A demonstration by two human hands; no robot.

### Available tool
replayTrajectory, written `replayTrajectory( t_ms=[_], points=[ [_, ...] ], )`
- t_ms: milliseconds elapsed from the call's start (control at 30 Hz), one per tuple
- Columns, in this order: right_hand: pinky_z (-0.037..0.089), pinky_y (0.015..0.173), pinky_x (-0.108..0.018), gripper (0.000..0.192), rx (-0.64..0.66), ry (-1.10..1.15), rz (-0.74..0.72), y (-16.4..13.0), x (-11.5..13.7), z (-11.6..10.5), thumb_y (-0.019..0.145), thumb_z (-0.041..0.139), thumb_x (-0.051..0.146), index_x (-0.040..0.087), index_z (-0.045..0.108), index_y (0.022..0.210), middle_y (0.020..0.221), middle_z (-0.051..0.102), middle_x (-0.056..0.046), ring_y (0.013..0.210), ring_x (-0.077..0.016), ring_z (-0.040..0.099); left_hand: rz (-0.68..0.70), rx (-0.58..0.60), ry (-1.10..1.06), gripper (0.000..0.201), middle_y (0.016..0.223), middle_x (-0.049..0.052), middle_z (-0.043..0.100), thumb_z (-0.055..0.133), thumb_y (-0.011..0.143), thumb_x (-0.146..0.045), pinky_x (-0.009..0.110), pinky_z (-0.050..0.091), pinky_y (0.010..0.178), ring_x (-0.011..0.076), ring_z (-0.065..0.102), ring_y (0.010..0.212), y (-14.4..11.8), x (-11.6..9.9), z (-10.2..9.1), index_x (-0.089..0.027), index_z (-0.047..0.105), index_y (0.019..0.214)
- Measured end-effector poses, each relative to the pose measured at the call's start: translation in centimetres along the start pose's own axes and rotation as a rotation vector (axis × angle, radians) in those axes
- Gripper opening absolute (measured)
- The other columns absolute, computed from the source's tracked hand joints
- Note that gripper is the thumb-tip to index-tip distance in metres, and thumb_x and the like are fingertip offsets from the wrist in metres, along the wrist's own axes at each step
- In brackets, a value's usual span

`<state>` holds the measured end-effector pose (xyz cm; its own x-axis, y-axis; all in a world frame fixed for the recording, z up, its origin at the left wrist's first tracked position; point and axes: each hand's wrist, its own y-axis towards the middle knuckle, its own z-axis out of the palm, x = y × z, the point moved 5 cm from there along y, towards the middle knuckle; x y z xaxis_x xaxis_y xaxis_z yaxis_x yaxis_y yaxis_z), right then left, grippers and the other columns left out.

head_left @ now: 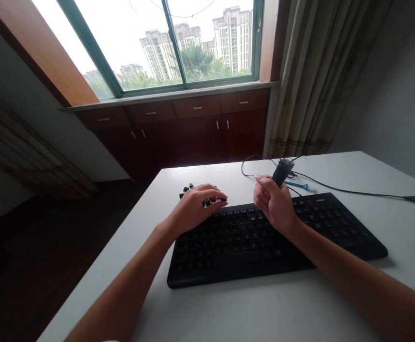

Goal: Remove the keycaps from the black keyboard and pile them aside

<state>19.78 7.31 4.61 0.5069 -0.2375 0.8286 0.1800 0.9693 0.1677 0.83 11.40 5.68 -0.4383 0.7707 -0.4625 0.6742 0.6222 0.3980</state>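
On the white counter [250, 304], a black keyboard [264, 237] lies slightly angled, its front edge well back from the near counter edge, with bare surface in front and to the right. Left counter edge runs close past the keyboard's left end; floor beyond. Left hand [196, 206] rests palm down, fingers loosely spread, over the keyboard's top-left corner, touching a small pile of loose black keycaps [193, 192] just behind it. Right hand [275, 202] hovers above the keyboard's upper middle, closed around a dark tool [282, 172] held upright. Blue tool [298, 185] lies just behind the keyboard; black cable [353, 191] trails right toward the far edge.
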Motion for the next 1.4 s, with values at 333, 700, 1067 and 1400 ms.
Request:
replayTrajectory(
  t_ms=[333, 700, 1067, 1400],
  points=[
    [0.021, 0.038, -0.024, 0.049, -0.013, -0.053, 0.024, 0.2, -0.2, -0.2, 0.087, 0.066, 0.032, 0.022, 0.033, 0.051, 0.043, 0.033, 0.008, 0.036, -0.0062, 0.028, -0.152, -0.141, 0.238, 0.019, 0.112, 0.003, 0.073, 0.06, 0.096, -0.032, 0.041, 0.057, 0.087, 0.0218, 0.069, 0.097, -0.6, 3.2, 0.3, -0.026, 0.074, 0.108],
    [0.025, 0.039, -0.023, 0.048, -0.02, -0.009, 0.129, 0.2, -0.6, 0.1, 0.086, 0.067, 0.033, 0.022, 0.034, 0.052, 0.044, 0.033, 0.008, 0.037, -0.0065, 0.029, 0.218, 0.108, 0.131, 0.024, 0.113, 0.006, 0.07, 0.057, 0.1, -0.036, 0.04, 0.053, 0.092, 0.0217, 0.063, 0.101, -0.3, -4.1, 1.9, -0.023, 0.069, 0.117],
    [0.027, 0.04, -0.023, 0.049, 0.083, -0.107, 0.186, -1.3, -2.3, 1.6, 0.087, 0.068, 0.04, 0.021, 0.037, 0.054, 0.046, 0.035, 0.008, 0.04, -0.0068, 0.032, 0.311, 0.228, 0.047, 0.022, 0.109, 0.007, 0.072, 0.063, 0.094, -0.033, 0.04, 0.054, 0.092, 0.0229, 0.064, 0.1, -0.8, -4.6, 2.3, -0.025, 0.074, 0.111],
    [0.032, 0.047, -0.024, 0.044, 0.134, -0.219, 0.069, -2.2, -2.6, 2.3, 0.089, 0.068, 0.042, 0.02, 0.045, 0.059, 0.05, 0.042, 0.007, 0.047, -0.0088, 0.035, 0.296, 0.211, -0.051, 0.014, 0.102, 0.005, 0.073, 0.064, 0.09, -0.022, 0.038, 0.054, 0.092, 0.0209, 0.065, 0.097, -0.7, -4.7, 1.9, -0.024, 0.077, 0.095]
  ],
)
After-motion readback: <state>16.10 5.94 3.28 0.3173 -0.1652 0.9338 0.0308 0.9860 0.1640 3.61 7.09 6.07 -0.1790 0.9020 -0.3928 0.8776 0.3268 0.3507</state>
